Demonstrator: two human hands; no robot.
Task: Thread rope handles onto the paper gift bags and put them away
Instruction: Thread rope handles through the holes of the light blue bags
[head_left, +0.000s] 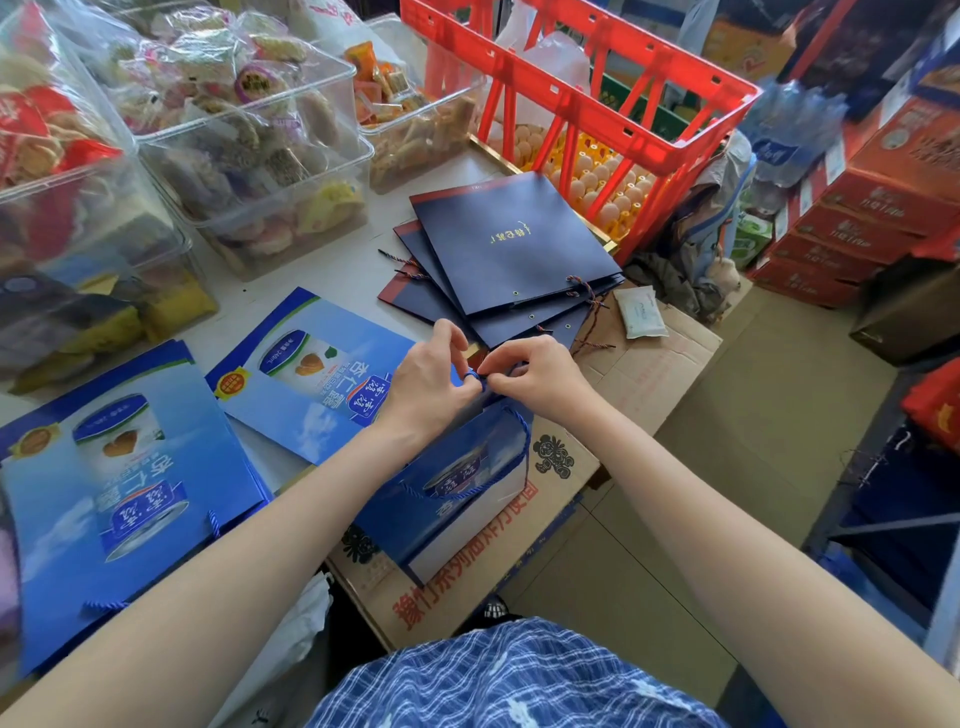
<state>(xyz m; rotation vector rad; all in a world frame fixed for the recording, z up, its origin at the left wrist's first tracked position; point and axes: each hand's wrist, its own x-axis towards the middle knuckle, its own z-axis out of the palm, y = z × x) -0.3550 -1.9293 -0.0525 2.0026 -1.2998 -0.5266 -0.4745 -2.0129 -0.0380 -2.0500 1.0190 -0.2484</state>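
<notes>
Centre frame: left hand and right hand fingertips curled, pinching blue rope between them, above blue gift bag top edge

Red crate over egg trays; snack bins left.

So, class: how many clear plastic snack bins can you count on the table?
3 at least. One clear bin at the far left, one in the middle, one beside the red crate. More may lie beyond the frame's edge.
</notes>
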